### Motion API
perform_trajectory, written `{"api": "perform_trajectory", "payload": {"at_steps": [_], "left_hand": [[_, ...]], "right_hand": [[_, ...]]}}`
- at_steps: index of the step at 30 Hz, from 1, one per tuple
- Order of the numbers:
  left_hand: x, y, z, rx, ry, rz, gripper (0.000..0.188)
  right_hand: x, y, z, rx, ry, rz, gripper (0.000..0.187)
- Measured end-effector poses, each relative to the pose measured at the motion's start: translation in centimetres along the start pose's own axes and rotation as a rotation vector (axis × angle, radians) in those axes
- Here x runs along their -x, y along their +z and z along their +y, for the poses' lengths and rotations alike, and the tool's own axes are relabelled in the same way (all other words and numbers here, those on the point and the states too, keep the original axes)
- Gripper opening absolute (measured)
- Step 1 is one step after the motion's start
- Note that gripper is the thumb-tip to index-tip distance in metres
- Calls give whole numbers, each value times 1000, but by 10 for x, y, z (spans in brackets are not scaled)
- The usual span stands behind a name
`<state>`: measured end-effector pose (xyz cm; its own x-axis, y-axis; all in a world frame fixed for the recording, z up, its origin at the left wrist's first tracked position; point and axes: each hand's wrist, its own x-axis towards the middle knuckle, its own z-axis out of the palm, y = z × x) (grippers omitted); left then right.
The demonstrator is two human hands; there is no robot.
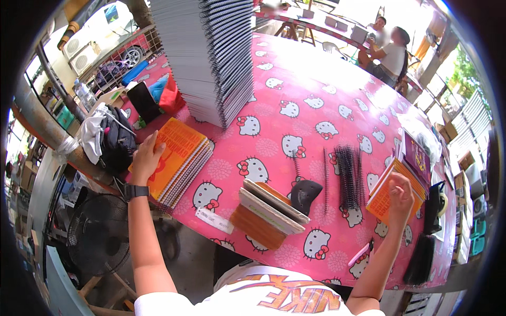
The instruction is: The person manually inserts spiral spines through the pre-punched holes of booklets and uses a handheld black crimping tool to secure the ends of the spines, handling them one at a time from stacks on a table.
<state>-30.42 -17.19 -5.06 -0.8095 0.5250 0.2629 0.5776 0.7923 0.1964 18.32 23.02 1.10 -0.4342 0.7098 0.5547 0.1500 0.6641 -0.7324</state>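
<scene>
The two hands are well apart, one at each side of the table (pixel 274 122), which has a pink cover with white cat faces. The left hand (pixel 148 157), with a dark wristwatch (pixel 137 191) on its wrist, lies upon the left side of a stack of orange spiral-bound notebooks (pixel 182 158); its fingers are extended on the top cover and not closed around it. The right hand (pixel 400 197) is over a second pile of orange notebooks (pixel 380 204), at the right side of the table, its fingers bent; I cannot tell if it grips one of them. Just behind this pile is a purple book (pixel 416 155). Between the two piles there are a bundle of black binding coils (pixel 348 176), a single coil (pixel 326 179) to its left, and a black rounded object (pixel 305 196) beside a worn block of boards (pixel 269 210). Behind the left stack, a tall tower of spiral-bound books (pixel 211 58) stands upright. A pink pen (pixel 359 255) lies near the front edge.
</scene>
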Motion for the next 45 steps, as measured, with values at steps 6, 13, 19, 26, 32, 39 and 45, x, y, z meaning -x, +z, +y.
{"api": "perform_trajectory", "payload": {"at_steps": [6, 13, 19, 26, 32, 39, 45], "left_hand": [[-17, 6, 6, 68, 211, -38, 54], [-11, -33, 36, 73, 364, 420, 57], [36, -71, 174, 352, 432, 470, 52], [79, -66, 288, 961, 661, 329, 68], [77, -59, 307, 1085, 850, 264, 23], [73, -41, 220, 1690, 424, -4, 21], [65, -30, 217, 1618, 281, -284, 34]], "right_hand": [[-13, -70, 58, 741, -101, 95, 29], [-27, -72, 105, 892, -55, 14, 40], [-43, -92, 113, 765, 30, 102, 30], [-40, -15, -66, 392, -349, 11, 20], [-2, 31, -129, 150, -720, 29, 31], [51, 60, -83, -317, -70, -427, 43], [79, 72, -72, -104, -34, -547, 18]]}}
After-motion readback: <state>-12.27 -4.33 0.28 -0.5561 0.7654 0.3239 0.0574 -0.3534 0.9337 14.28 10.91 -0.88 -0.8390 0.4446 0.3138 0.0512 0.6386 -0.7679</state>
